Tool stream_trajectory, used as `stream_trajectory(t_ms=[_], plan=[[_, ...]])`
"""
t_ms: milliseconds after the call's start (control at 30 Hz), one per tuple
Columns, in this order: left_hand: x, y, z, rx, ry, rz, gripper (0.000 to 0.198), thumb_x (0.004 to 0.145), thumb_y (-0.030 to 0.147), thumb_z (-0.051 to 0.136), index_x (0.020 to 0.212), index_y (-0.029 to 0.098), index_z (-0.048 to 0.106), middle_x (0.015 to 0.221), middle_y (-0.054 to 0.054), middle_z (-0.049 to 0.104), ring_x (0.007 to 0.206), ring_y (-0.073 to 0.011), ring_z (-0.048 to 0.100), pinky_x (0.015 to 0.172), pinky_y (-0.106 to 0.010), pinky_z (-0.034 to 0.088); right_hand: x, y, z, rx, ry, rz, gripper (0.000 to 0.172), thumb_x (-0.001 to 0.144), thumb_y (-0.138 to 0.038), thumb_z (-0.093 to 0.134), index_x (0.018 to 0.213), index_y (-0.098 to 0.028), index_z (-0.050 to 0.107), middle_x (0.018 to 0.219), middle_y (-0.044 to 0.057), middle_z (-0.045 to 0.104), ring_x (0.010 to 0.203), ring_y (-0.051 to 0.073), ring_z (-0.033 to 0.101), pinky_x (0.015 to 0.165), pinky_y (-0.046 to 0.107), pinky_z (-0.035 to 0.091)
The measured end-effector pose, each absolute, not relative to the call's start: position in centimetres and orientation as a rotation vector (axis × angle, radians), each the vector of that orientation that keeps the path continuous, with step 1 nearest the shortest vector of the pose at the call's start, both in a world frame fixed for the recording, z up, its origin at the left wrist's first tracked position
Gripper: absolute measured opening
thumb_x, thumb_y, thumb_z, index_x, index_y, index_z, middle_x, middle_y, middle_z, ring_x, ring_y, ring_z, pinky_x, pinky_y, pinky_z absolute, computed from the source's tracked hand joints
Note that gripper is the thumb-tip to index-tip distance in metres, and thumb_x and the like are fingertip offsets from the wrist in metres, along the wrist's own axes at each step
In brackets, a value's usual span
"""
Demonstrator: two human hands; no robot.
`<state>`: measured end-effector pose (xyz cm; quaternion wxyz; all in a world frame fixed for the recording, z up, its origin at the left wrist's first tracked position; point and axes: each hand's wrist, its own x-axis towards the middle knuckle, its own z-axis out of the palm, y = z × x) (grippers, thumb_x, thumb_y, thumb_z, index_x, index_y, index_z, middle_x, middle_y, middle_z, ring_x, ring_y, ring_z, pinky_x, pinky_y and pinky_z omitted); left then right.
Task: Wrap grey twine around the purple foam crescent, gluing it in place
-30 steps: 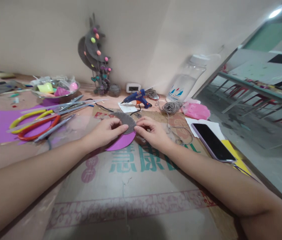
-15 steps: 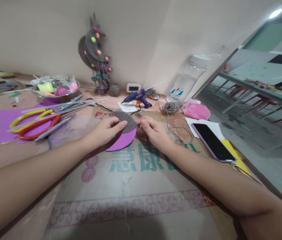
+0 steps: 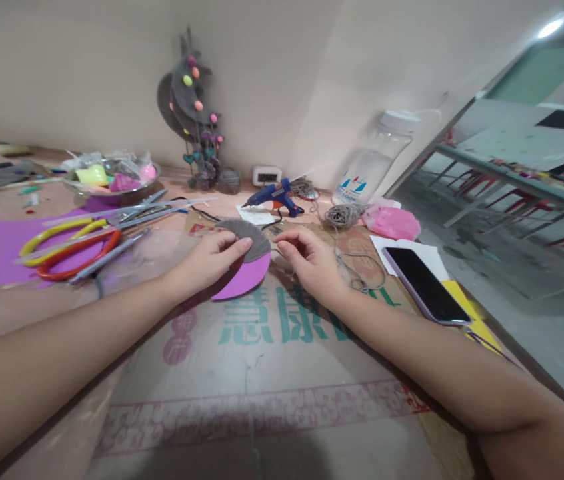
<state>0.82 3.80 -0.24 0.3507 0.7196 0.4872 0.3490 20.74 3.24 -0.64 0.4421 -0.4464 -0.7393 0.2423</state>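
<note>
My left hand (image 3: 215, 257) grips a purple crescent-shaped piece (image 3: 248, 277) by its left side, thumb on top. Grey yarn (image 3: 253, 239) covers the upper part of that piece in close rows; its lower part is bare purple. Just right of it, my right hand (image 3: 311, 259) pinches a grey strand between thumb and forefinger, and the strand runs to the piece's right edge. A loose strand (image 3: 362, 273) curls on the cardboard (image 3: 282, 373) beside the right hand and leads up toward a grey yarn ball (image 3: 345, 215).
Behind the hands lies a blue glue gun (image 3: 275, 195). Scissors (image 3: 82, 243) lie on purple sheets at left, near a metal bowl (image 3: 112, 193) of craft bits. A phone (image 3: 427, 285), pink bag (image 3: 393, 219) and water bottle (image 3: 375, 157) stand right. A decorated moon hanging (image 3: 189, 97) is against the wall.
My right hand has moved slightly right and up from the piece's edge, its fingers a little more spread, with the strand showing between. The left hand and piece have barely shifted.
</note>
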Motion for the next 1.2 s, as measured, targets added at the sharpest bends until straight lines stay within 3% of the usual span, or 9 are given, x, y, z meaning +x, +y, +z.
stream_trajectory(t_ms=[100, 200, 433, 700, 967, 1067, 1200], plan=[[0.8, 3.76, -0.22, 1.866, 1.25, 0.911, 0.039, 0.084, 0.044, 0.047, 0.055, 0.018, 0.048, 0.053, 0.003, 0.043, 0.053, -0.0117, 0.041, 0.052, -0.026, 0.031, 20.76, 3.41, -0.53, -1.101, -1.891, 0.594, 0.015, 0.086, -0.03, 0.055, 0.093, -0.021, 0.065, 0.086, 0.003, 0.06, 0.072, 0.013, 0.053, 0.067, 0.028, 0.043], [0.72, 3.68, -0.25, 1.873, 1.214, 0.864, 0.038, 0.084, 0.044, 0.047, 0.056, 0.018, 0.048, 0.053, 0.004, 0.042, 0.052, -0.0113, 0.04, 0.051, -0.026, 0.031, 20.78, 3.49, -0.44, -1.049, -1.951, 0.609, 0.014, 0.084, -0.031, 0.057, 0.085, -0.02, 0.066, 0.086, 0.003, 0.06, 0.079, 0.015, 0.056, 0.071, 0.029, 0.044], [0.61, 3.84, -0.65, 1.933, 1.194, 0.81, 0.04, 0.084, 0.048, 0.046, 0.057, 0.018, 0.047, 0.054, 0.003, 0.041, 0.053, -0.0111, 0.039, 0.05, -0.025, 0.03, 21.03, 3.49, -0.55, -1.042, -1.938, 0.631, 0.027, 0.091, -0.033, 0.045, 0.075, -0.019, 0.062, 0.079, 0.002, 0.06, 0.08, 0.015, 0.057, 0.077, 0.031, 0.043], [0.72, 3.71, -0.44, 1.98, 1.214, 0.773, 0.04, 0.083, 0.047, 0.046, 0.055, 0.018, 0.047, 0.053, 0.003, 0.042, 0.053, -0.0114, 0.039, 0.05, -0.025, 0.028, 20.83, 3.55, -0.52, -1.059, -1.967, 0.674, 0.018, 0.083, -0.032, 0.058, 0.071, -0.019, 0.062, 0.075, 0.002, 0.058, 0.071, 0.014, 0.055, 0.067, 0.028, 0.043], [0.71, 3.9, -0.76, 1.928, 1.181, 0.783, 0.037, 0.082, 0.047, 0.047, 0.06, 0.017, 0.049, 0.058, 0.001, 0.045, 0.057, -0.0122, 0.041, 0.052, -0.025, 0.031, 20.78, 3.33, -0.42, -1.101, -1.91, 0.83, 0.03, 0.087, -0.039, 0.051, 0.066, -0.018, 0.056, 0.064, -0.001, 0.051, 0.059, 0.011, 0.048, 0.058, 0.025, 0.04], [0.69, 3.94, -0.92, 1.933, 1.164, 0.808, 0.037, 0.082, 0.047, 0.047, 0.061, 0.017, 0.051, 0.059, 0.001, 0.048, 0.058, -0.0121, 0.043, 0.052, -0.024, 0.032, 20.7, 3.35, -0.57, -1.123, -1.854, 0.896, 0.025, 0.086, -0.039, 0.051, 0.076, -0.018, 0.061, 0.068, 0.0, 0.056, 0.061, 0.011, 0.05, 0.057, 0.025, 0.041], [0.62, 3.95, -1.06, 1.939, 1.167, 0.798, 0.037, 0.082, 0.047, 0.049, 0.062, 0.016, 0.054, 0.058, 0.002, 0.049, 0.055, -0.0111, 0.043, 0.05, -0.023, 0.031, 20.68, 3.51, -0.74, -1.085, -1.899, 0.819, 0.016, 0.08, -0.032, 0.06, 0.086, -0.019, 0.066, 0.083, 0.003, 0.063, 0.074, 0.014, 0.057, 0.068, 0.028, 0.044]])
